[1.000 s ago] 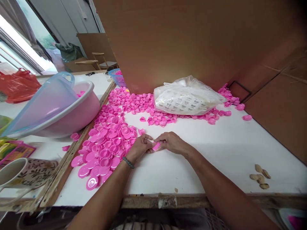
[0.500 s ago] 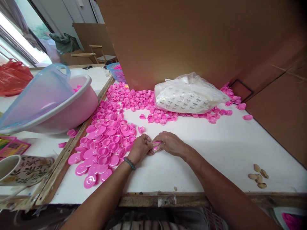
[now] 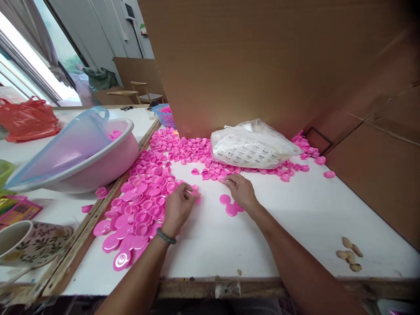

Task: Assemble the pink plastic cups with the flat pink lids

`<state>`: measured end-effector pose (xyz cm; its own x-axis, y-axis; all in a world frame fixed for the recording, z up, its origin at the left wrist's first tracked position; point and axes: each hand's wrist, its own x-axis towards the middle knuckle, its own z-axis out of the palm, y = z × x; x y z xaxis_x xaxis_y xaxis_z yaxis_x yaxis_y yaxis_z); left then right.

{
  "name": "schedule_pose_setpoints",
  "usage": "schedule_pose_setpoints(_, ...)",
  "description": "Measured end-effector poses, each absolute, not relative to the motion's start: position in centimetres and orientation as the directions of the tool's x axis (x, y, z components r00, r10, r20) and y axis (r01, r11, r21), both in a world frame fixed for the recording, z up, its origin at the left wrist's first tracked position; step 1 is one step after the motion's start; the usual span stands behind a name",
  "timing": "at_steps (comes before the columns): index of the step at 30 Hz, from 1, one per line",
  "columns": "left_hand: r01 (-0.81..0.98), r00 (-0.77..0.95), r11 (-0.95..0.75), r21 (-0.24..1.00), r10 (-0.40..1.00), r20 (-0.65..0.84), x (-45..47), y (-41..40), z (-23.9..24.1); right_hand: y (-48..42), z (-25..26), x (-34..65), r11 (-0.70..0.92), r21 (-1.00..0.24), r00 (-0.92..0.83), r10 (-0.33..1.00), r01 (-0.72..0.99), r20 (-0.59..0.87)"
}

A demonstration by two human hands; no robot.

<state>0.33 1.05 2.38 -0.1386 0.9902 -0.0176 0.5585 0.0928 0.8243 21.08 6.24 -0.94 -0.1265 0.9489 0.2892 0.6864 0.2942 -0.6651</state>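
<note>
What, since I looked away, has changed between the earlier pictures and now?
The left hand moved left, to the edge of the pink pile, and the right hand forward and right, towards the plastic bag. Pink discs, seemingly let go, now lie on the table near where both had met. What each hand grips now is unclear. The bag, basin and peanuts stayed put.

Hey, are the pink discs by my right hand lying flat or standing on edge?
Lying flat: the pink discs show their broad round faces against the white tabletop.
</note>
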Motion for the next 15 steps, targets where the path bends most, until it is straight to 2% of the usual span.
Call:
schedule_pose_setpoints(2,0.704,-0.284,0.129,0.699,0.953,0.11,-1.3,0.9,4.3,7.2,-1.2,21.2,0.245,-0.605,-0.07,0.952,0.758,0.297)
schedule_pose_setpoints(4,0.815,-0.381,0.198,0.545,0.892,0.245,-2.3,0.9,5.9,8.0,-1.6,21.2,0.225,-0.546,-0.088,0.96,0.807,0.266)
schedule_pose_setpoints(7,0.9,-0.326,0.152,0.409,0.857,0.399,-1.6,1.2,6.5,8.7,-2.2,21.1,0.276,-0.466,-0.182,0.954,0.841,0.237)
schedule_pose_setpoints(9,0.907,-0.16,-0.019,0.42,0.908,0.387,0.4,1.4,5.7,8.8,-2.3,21.2,0.305,-0.435,-0.223,0.947,0.847,0.23)
schedule_pose_setpoints(12,0.838,0.164,-0.273,0.472,0.952,0.259,4.3,2.1,3.2,8.4,-2.1,21.7,0.352,-0.399,-0.278,0.932,0.847,0.233)
schedule_pose_setpoints(15,0.828,0.285,-0.304,0.47,0.952,0.113,7.1,3.0,0.7,7.6,-1.7,22.4,0.422,-0.276,-0.369,0.902,0.863,0.226)
